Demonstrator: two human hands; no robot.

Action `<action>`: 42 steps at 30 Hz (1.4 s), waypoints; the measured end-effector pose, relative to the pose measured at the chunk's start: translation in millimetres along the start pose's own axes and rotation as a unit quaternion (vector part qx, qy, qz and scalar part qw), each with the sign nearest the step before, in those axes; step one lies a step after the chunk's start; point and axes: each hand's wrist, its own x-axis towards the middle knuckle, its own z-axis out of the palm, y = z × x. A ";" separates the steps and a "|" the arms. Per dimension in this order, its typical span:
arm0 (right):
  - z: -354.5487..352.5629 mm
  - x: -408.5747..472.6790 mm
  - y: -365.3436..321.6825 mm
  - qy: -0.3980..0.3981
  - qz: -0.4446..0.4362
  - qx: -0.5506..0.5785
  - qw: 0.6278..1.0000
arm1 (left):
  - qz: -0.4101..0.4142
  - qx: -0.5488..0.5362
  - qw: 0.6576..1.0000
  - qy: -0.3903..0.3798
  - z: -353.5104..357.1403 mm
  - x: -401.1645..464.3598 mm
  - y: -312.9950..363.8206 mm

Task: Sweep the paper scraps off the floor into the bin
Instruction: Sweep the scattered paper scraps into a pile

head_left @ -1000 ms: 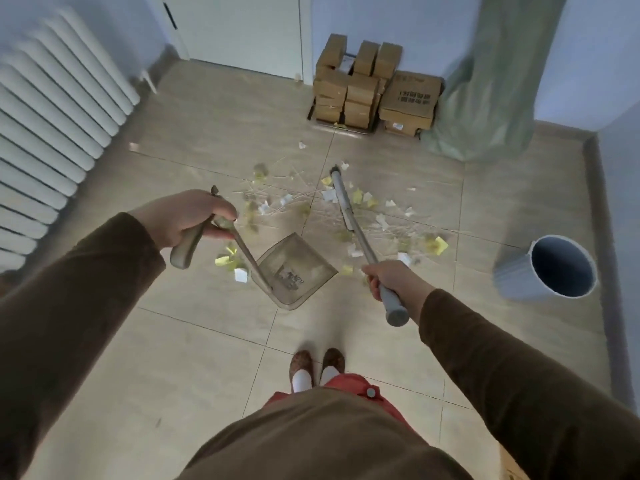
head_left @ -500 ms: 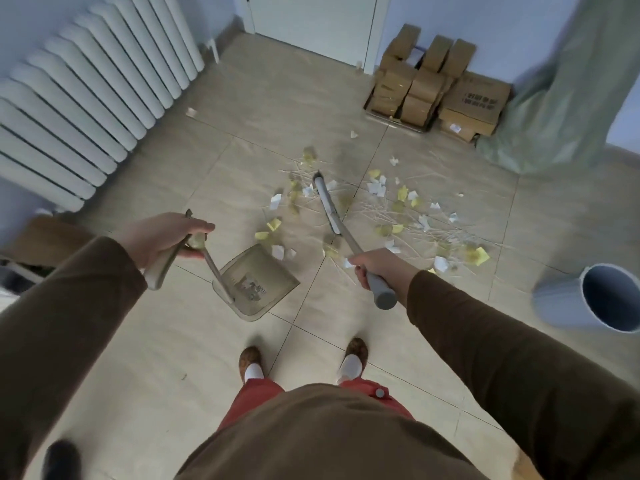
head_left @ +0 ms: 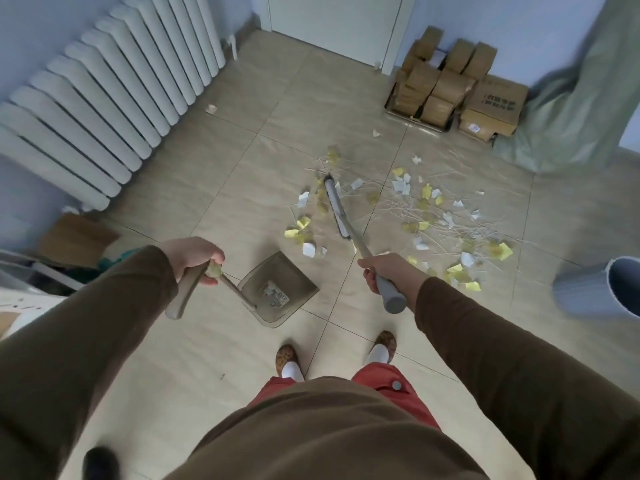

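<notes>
Yellow and white paper scraps [head_left: 420,206] lie scattered over the tiled floor ahead of me, mixed with thin pale straws. My left hand [head_left: 194,254] is shut on the handle of a translucent brown dustpan [head_left: 277,289], whose open edge faces the nearest scraps. My right hand [head_left: 384,271] grips the grey handle of a broom [head_left: 337,209]. The broom head rests on the floor among the scraps, beyond the pan. A pale blue bin [head_left: 602,289] stands at the right edge, partly cut off.
A white radiator [head_left: 104,98] runs along the left wall. Cardboard boxes [head_left: 450,84] are stacked at the far wall beside a green sack [head_left: 571,109]. A white door [head_left: 336,26] is at the back. My feet [head_left: 332,355] stand just behind the dustpan.
The view has swung left, so the bin has slid toward the right edge. The dustpan and broom stay in my hands, with the pan now nearer my feet.
</notes>
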 end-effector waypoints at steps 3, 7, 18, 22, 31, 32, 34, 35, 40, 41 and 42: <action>14.2 -1.7 5.7 0.004 0.011 -0.012 1.000 | -0.019 0.088 0.996 -0.023 -20.7 11.3 -16.7; 27.6 -1.8 5.6 0.010 0.028 -0.024 0.999 | -0.012 0.209 0.977 -0.032 -32.5 18.8 -26.3; 58.6 -13.9 -15.9 -0.034 -0.004 -0.010 0.999 | 0.186 0.238 0.949 0.085 -6.9 26.9 37.3; 72.9 -10.3 -43.4 -0.098 0.025 0.079 0.992 | 0.216 0.217 0.948 0.085 11.1 38.9 56.7; 90.3 80.2 -109.8 -0.239 0.102 0.234 0.937 | 0.221 0.148 0.960 0.083 50.0 61.0 83.7; 83.8 89.1 -116.1 -0.243 0.109 0.237 0.934 | 0.217 0.145 0.962 0.082 54.8 65.3 88.3; 58.1 109.2 -126.2 -0.234 0.126 0.226 0.937 | 0.207 0.141 0.965 0.082 66.1 72.2 102.9; 39.7 118.4 -129.8 -0.223 0.134 0.214 0.941 | 0.204 0.140 0.965 0.085 72.8 74.8 112.5; -89.0 136.7 -149.2 -0.173 0.146 0.147 0.963 | 0.193 0.108 0.972 0.075 122.7 81.4 180.3; -115.2 135.5 -153.5 -0.161 0.146 0.122 0.968 | 0.190 0.100 0.974 0.071 133.9 83.3 194.8; -139.4 131.5 -158.3 -0.149 0.146 0.098 0.973 | 0.187 0.093 0.976 0.069 143.9 86.1 209.0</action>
